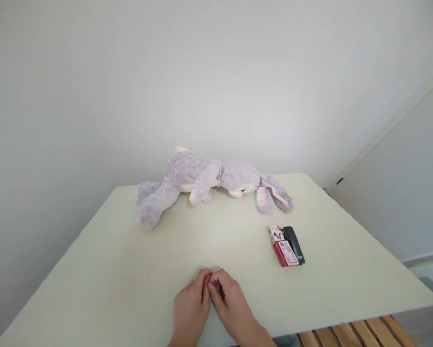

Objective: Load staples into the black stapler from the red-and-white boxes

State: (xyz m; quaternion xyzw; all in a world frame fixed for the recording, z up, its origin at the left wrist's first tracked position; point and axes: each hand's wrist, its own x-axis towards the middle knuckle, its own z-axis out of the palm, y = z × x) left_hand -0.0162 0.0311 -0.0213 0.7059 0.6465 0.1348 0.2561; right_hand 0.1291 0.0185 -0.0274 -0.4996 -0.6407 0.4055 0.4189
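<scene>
My left hand (192, 304) rests on the table near its front edge, fingers curled closed. Against it lies my right hand (231, 300), also curled, with the fingertips and thumbs of both meeting. Nothing shows in either hand. To the right of them sit a red-and-white box (287, 253), a smaller white box (276, 233) with a dark picture on it, and a black stapler (293, 243), close together. Behind, a grey-lilac plush rabbit (202, 173) lies on its side, long ears to the right, legs to the left, with a beaded band at its neck.
The pale table (104, 270) stands against a white wall (216, 77). A wooden slatted surface (350, 335) is below the table's front right edge. At the far right is a pale door-like panel (393, 193).
</scene>
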